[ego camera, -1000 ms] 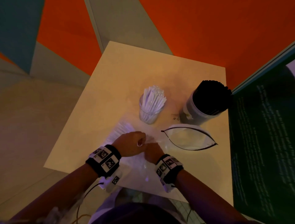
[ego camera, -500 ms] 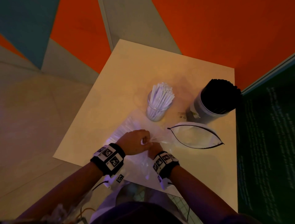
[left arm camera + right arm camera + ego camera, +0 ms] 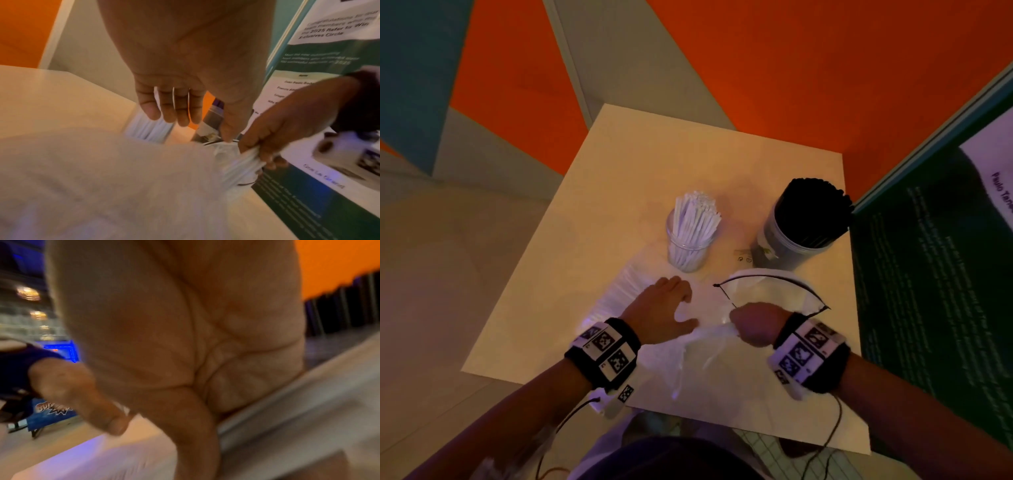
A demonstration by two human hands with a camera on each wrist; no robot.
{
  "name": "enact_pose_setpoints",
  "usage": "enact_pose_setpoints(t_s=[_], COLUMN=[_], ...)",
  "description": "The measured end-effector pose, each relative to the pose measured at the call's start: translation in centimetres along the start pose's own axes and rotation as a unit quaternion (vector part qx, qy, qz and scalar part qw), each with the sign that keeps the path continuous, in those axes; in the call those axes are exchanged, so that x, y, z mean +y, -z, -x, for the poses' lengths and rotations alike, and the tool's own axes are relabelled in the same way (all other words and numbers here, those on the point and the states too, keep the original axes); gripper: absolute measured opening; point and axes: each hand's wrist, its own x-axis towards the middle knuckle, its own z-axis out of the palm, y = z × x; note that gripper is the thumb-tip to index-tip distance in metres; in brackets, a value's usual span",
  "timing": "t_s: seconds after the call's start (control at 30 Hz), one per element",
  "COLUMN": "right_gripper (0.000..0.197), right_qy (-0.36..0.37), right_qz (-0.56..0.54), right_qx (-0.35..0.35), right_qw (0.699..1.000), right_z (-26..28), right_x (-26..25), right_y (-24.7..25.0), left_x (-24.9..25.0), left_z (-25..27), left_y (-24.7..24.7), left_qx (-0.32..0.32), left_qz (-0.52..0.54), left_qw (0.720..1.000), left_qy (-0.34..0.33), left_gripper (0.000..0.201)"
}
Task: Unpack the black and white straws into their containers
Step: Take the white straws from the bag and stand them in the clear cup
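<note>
Straws fill both containers at the far side of the tabletop [image 3: 619, 164]: white straws [image 3: 697, 219] stand in a clear glass jar [image 3: 688, 251], and black straws [image 3: 813, 209] pack a grey canister [image 3: 779, 248] to its right, the two containers apart from each other. Nearer the person lies a clear plastic packet [image 3: 619, 291] of white straws, flat on the tabletop just in front of the jar. The left hand [image 3: 662, 308] rests on this packet with its fingers [image 3: 174, 107] straight and spread, thumb out to the side, gripping nothing. The right hand [image 3: 755, 322] is closed into a fist, and the left wrist view shows its fingers [image 3: 265, 146] curled round a bunch of white straws [image 3: 242, 164] together with crumpled clear plastic; whether the bunch is fully out of its wrapping is hard to say, as that view is blurred. Just beyond the right hand sits an open clear bag with a dark rim [image 3: 770, 287], its mouth gaping wide, lying close in front of the grey canister. Both wrists wear black bands with square printed markers. A dark green poster [image 3: 928, 291] stands along the right edge of the tabletop.
</note>
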Motion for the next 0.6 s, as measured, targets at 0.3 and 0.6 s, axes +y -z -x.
enact_pose_setpoints(t_s=[0.3, 0.6], right_gripper=[0.027, 0.037], right_qy=[-0.007, 0.097], right_qz=[0.163, -0.169], right_qx=[0.079, 0.576], right_qw=[0.984, 0.794], right_z=[6.7, 5.7], right_x=[0.2, 1.1], right_y=[9.3, 13.4], left_x=[7.8, 1.3], left_z=[-5.0, -4.7], left_y=[1.3, 4.5], left_qx=[-0.036, 0.111], left_qz=[0.202, 0.155], left_qw=[0.977, 0.982], left_qy=[-0.056, -0.012], left_gripper=[0.063, 0.011])
